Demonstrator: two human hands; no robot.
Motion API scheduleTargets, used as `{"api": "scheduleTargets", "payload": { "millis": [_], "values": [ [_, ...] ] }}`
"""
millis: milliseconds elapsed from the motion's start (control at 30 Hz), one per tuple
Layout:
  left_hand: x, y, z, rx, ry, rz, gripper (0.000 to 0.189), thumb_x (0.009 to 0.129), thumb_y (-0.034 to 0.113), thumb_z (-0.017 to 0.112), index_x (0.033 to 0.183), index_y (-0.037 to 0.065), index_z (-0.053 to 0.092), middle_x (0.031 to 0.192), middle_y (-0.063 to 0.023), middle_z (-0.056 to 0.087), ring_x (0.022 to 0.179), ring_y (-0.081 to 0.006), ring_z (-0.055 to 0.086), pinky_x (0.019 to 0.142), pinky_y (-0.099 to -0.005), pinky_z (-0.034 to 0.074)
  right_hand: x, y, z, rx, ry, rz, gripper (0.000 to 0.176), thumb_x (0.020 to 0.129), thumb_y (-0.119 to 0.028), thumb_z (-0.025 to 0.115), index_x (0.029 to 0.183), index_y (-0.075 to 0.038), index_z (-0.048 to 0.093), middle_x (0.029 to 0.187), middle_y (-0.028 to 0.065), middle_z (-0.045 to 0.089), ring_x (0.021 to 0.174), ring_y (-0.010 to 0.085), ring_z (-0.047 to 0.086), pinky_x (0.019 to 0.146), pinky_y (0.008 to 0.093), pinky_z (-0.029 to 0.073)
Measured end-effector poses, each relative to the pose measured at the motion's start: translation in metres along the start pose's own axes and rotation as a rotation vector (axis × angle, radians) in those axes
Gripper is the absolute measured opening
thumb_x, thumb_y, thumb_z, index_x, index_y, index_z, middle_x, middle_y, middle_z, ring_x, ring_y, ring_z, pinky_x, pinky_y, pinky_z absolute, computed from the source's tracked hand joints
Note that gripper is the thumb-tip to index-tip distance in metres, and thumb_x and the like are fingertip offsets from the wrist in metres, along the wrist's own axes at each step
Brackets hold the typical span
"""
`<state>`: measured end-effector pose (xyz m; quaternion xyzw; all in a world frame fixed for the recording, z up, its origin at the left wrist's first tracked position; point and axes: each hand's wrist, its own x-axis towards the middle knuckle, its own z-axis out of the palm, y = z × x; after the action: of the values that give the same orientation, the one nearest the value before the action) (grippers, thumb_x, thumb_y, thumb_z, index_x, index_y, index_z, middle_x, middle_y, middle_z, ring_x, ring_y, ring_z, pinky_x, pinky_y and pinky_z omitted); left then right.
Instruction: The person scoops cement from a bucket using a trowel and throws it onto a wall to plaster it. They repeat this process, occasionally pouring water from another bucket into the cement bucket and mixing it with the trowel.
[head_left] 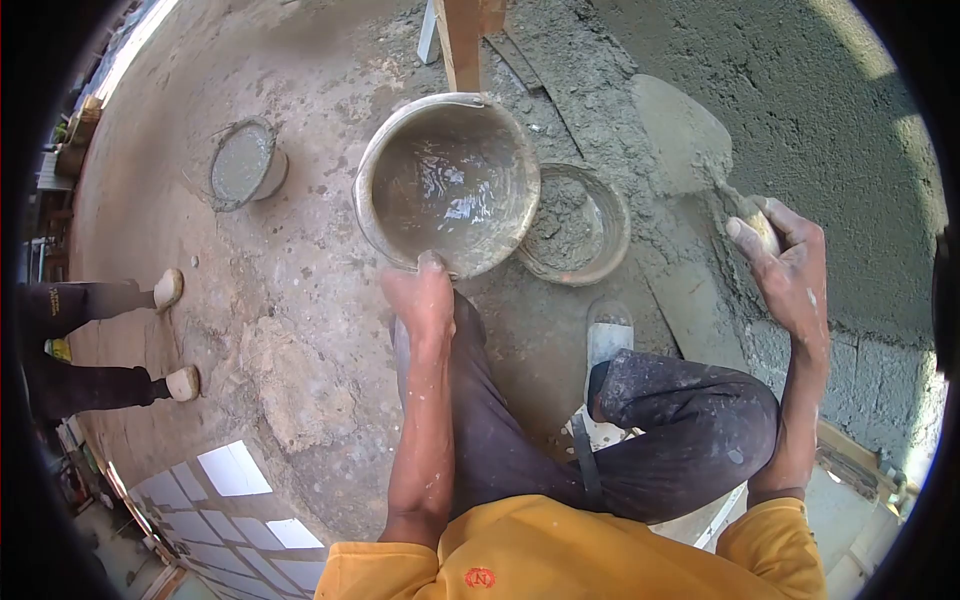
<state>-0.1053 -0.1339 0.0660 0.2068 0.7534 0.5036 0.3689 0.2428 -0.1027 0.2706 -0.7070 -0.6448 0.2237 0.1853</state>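
My left hand (422,298) is closed on the near rim of a large bucket (450,185), which is tilted so its wet, grey-coated inside shows. My right hand (790,262) grips the handle of a trowel (685,135). The trowel's broad blade, smeared with mortar, is at the edge of the wet mortar surface (800,150). Just right of the large bucket, partly behind it, is a smaller bucket (610,225) with grey mortar (565,230) inside.
A small bucket (270,175) of grey liquid is at the left. Another person's legs (100,300) stand at the far left. A wooden post (460,45) rises behind the large bucket. Pale tiles (235,470) lie at lower left; bare blockwork (870,380) shows at right.
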Motion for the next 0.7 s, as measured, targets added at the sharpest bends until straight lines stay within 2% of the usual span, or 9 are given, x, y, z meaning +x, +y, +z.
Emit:
{"api": "scheduleTargets", "payload": {
  "millis": [33, 133, 233, 333, 433, 633, 700],
  "values": [
    [-0.008, 0.006, 0.006, 0.002, -0.031, -0.003, 0.027, 0.088, 0.001, 0.064, 0.107, -0.018, 0.070, 0.098, -0.0157, 0.075, 0.087, -0.0204, 0.067, 0.080, -0.0398, 0.053, 0.001, 0.003, 0.000, 0.008, 0.011, -0.002, 0.033, 0.096, -0.028, 0.082, 0.103, 0.002, 0.075, 0.080, 0.0031, 0.064, 0.076, 0.0125, 0.052, 0.070, 0.0333, 0.046],
    [-0.023, 0.004, 0.021, 0.134, -0.093, 0.080, 0.025, 0.090, 0.000, 0.063, 0.107, -0.016, 0.071, 0.096, -0.0182, 0.078, 0.086, -0.0237, 0.071, 0.081, -0.0419, 0.055, 0.000, 0.011, -0.001, 0.013, 0.027, 0.010, 0.032, 0.095, -0.028, 0.083, 0.102, 0.002, 0.075, 0.080, 0.0029, 0.063, 0.075, 0.0121, 0.053, 0.069, 0.0339, 0.046],
    [-0.031, -0.009, 0.039, 0.155, -0.058, 0.366, 0.025, 0.091, 0.000, 0.063, 0.109, -0.014, 0.072, 0.098, -0.0224, 0.079, 0.087, -0.0296, 0.075, 0.083, -0.0438, 0.055, 0.000, 0.017, -0.004, 0.000, 0.019, 0.036, 0.033, 0.095, -0.030, 0.082, 0.102, 0.001, 0.075, 0.078, 0.0024, 0.063, 0.073, 0.0119, 0.053, 0.067, 0.0345, 0.045],
    [-0.039, -0.009, 0.043, 0.257, -0.148, 0.287, 0.025, 0.092, 0.000, 0.064, 0.112, -0.011, 0.073, 0.103, -0.0252, 0.079, 0.094, -0.0358, 0.077, 0.087, -0.0450, 0.056, -0.002, 0.024, -0.006, 0.012, 0.009, 0.051, 0.034, 0.095, -0.031, 0.082, 0.101, 0.001, 0.076, 0.077, 0.0022, 0.062, 0.072, 0.0118, 0.052, 0.066, 0.0349, 0.044],
    [-0.038, -0.021, 0.050, 0.305, -0.119, 0.386, 0.026, 0.093, 0.001, 0.065, 0.115, -0.011, 0.073, 0.105, -0.0261, 0.079, 0.097, -0.0374, 0.077, 0.089, -0.0453, 0.056, -0.004, 0.026, -0.006, 0.027, 0.017, 0.052, 0.034, 0.095, -0.032, 0.082, 0.101, 0.001, 0.076, 0.076, 0.0021, 0.062, 0.071, 0.0117, 0.052, 0.066, 0.0349, 0.044],
    [-0.036, -0.025, 0.055, 0.273, -0.115, 0.395, 0.026, 0.093, 0.000, 0.066, 0.116, -0.010, 0.073, 0.103, -0.0255, 0.078, 0.096, -0.0406, 0.077, 0.089, -0.0462, 0.056, -0.008, 0.033, -0.006, 0.039, 0.023, 0.041, 0.033, 0.095, -0.030, 0.081, 0.103, 0.001, 0.076, 0.077, 0.0017, 0.062, 0.071, 0.0117, 0.052, 0.066, 0.0339, 0.044],
    [-0.036, -0.025, 0.056, 0.238, -0.118, 0.409, 0.027, 0.092, 0.000, 0.067, 0.117, -0.010, 0.072, 0.103, -0.0278, 0.078, 0.097, -0.0432, 0.076, 0.089, -0.0467, 0.056, -0.008, 0.030, -0.006, 0.065, 0.012, 0.066, 0.034, 0.095, -0.030, 0.082, 0.104, 0.002, 0.076, 0.078, 0.0010, 0.062, 0.072, 0.0118, 0.052, 0.066, 0.0335, 0.044]
  ]
}}
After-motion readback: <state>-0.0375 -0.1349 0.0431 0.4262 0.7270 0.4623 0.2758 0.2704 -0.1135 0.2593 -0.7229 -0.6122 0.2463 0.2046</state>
